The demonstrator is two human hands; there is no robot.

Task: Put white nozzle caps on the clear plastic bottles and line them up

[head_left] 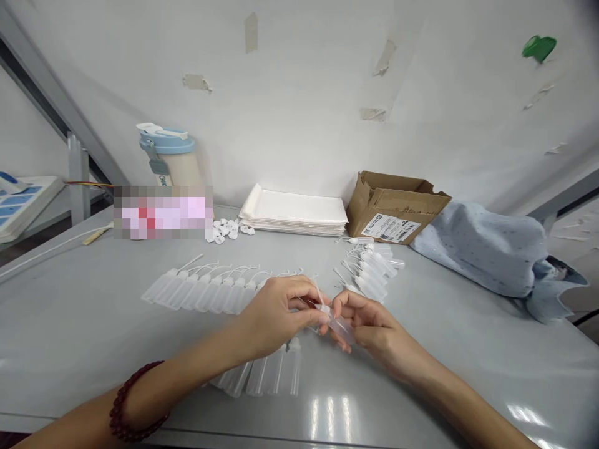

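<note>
Between my two hands is a small translucent plastic bottle (342,328) with a white top and a thin white strand standing up from it. The fingertips of my left hand (291,305) pinch it at the white top. My right hand (372,321) has its fingers closed round the clear body, which tilts down to the right. Behind my left hand lies a row of similar bottles (199,293) with thin white tails. More of them (274,373) lie below my left wrist, partly hidden by the forearm. Another group of bottles (372,274) lies beyond my right hand.
Small white caps (229,229) are piled near the wall. Beside them are a stack of white padded envelopes (297,211), an opened cardboard box (395,209) and a bluish-grey cloth (486,249). A tumbler with a blue lid (167,144) stands at the back left.
</note>
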